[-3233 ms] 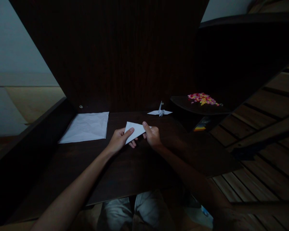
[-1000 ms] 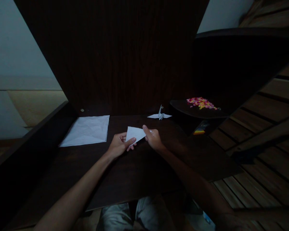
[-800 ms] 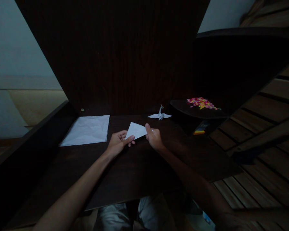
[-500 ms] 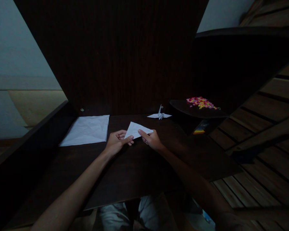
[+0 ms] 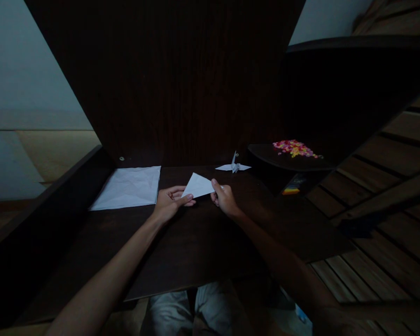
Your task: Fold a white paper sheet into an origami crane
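Note:
Between my two hands is a small folded white paper, roughly triangular, raised above the dark desk. My left hand pinches its lower left edge, thumb on top and fingers underneath. At the right corner, my right hand grips the paper between thumb and curled fingers. Behind the right hand, a white origami crane stands on the desk with its wings spread. To the left of my left hand lies a stack of white paper sheets, slightly creased.
A dark desk has a raised side panel on the left and a tall back panel. On a curved corner shelf at right lies a pile of small pink, red and yellow pieces. Wooden slats stand beyond.
My right thumb has moved from the middle of the folded paper out to its right corner. The paper is turned slightly, and the view has shifted a little.

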{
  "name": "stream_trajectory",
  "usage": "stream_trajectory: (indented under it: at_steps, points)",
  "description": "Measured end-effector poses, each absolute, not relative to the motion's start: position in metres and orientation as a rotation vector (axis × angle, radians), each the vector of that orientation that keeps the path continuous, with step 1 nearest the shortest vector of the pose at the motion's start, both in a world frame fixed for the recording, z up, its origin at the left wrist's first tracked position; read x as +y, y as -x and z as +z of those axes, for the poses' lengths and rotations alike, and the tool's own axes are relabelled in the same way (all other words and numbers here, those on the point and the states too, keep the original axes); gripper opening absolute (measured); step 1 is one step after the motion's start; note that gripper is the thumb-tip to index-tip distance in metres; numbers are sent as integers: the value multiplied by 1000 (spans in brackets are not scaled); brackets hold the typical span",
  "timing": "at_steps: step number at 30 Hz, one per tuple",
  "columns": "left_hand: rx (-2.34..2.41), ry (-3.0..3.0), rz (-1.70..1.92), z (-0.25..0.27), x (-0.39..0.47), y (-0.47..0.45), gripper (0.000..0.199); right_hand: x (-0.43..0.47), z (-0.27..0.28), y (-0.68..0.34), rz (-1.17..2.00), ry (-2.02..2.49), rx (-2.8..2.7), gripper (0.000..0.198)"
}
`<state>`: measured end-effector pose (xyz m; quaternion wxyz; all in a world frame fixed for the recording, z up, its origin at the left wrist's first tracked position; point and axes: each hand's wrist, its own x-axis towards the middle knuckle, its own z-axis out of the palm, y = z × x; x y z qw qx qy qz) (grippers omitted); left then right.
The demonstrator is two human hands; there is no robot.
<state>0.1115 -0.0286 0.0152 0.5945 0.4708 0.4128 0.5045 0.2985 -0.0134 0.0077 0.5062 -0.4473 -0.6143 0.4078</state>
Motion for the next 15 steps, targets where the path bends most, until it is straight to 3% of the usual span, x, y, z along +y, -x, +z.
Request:
stream_trajectory:
  at_steps: [9, 15]
  points:
    - [920, -1062, 1069, 15, -24, -103, 52, -10, 8, -299, 1062, 1054, -1330, 64]
    - [957, -1184, 927, 17, -28, -104, 29, -7, 5, -301, 1085, 1041, -1270, 62]
